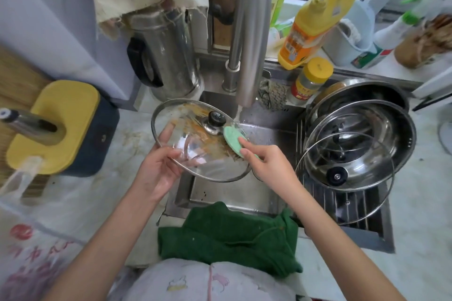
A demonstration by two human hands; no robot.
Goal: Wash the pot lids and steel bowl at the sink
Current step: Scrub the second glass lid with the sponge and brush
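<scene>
Grease (195, 118) streaks the glass lid (215, 168); our left hand (159, 168) grips its rim, tilting it so our right hand (271, 166), pinching a sponge (233, 139), can scrub.

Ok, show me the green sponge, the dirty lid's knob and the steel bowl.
green sponge (232, 137): head view, its flat upper face.
dirty lid's knob (216, 118): head view, the black top.
steel bowl (398, 129): head view, bare inner wall on the right side.
</scene>
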